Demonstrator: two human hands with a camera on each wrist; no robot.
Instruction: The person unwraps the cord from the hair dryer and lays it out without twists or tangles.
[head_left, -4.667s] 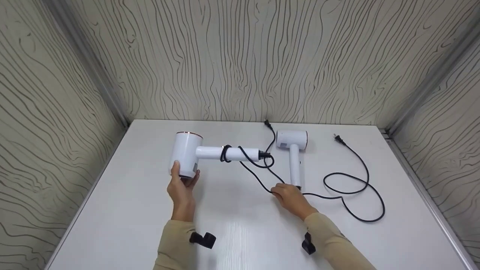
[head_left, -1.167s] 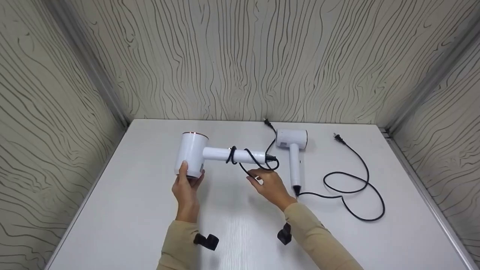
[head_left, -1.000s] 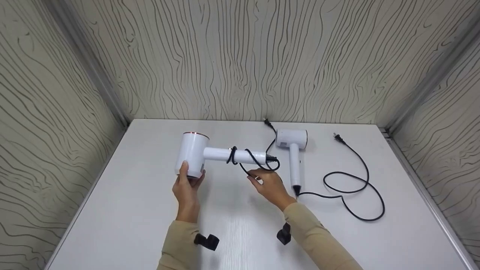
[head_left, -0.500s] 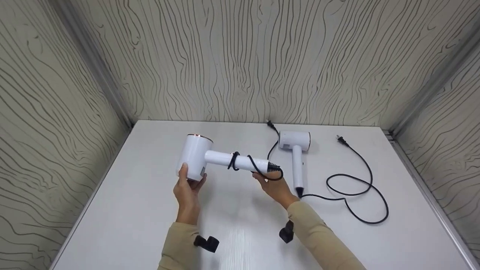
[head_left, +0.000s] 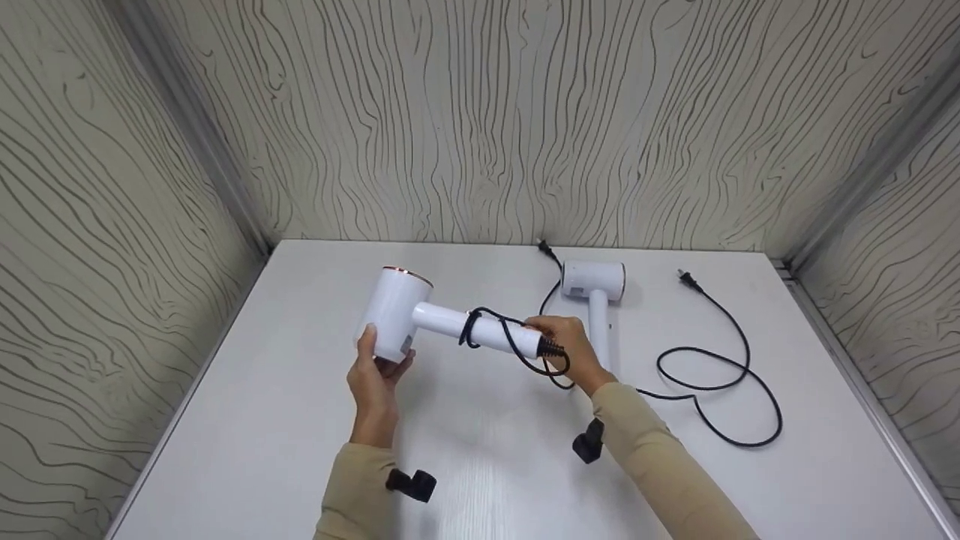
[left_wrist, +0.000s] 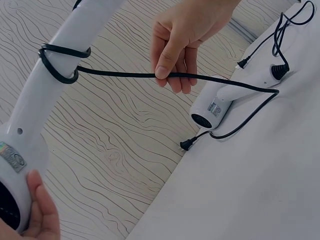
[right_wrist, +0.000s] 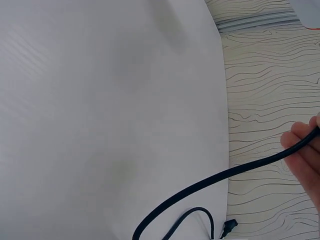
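Observation:
My left hand (head_left: pixel 375 386) grips the barrel of a white hair dryer (head_left: pixel 391 311), thumb on the near side, and holds it up over the table. Its handle points right, tilted slightly down. Black cord (left_wrist: pixel 115 74) loops round the handle and hangs in a bend off its end. Between thumb and fingers, my right hand (head_left: pixel 574 349) pinches that cord, behind the handle's end. The left wrist view shows this right hand (left_wrist: pixel 172 45) from the far side, the cord stretched straight from the handle. In the right wrist view, the cord (right_wrist: pixel 225 174) trails down from the fingertips.
A second white hair dryer (head_left: pixel 592 281) lies at the back right, its handle partly hidden by my right arm. Its cord curls on the right, ending in a plug (head_left: pixel 688 280). The held cord's plug (head_left: pixel 546 247) lies by the back wall (head_left: pixel 480 150).
My right hand, earlier pinching the cord below the handle, has passed to its far side, taking the cord around it. The held dryer's handle end has dipped; my left hand keeps its grip.

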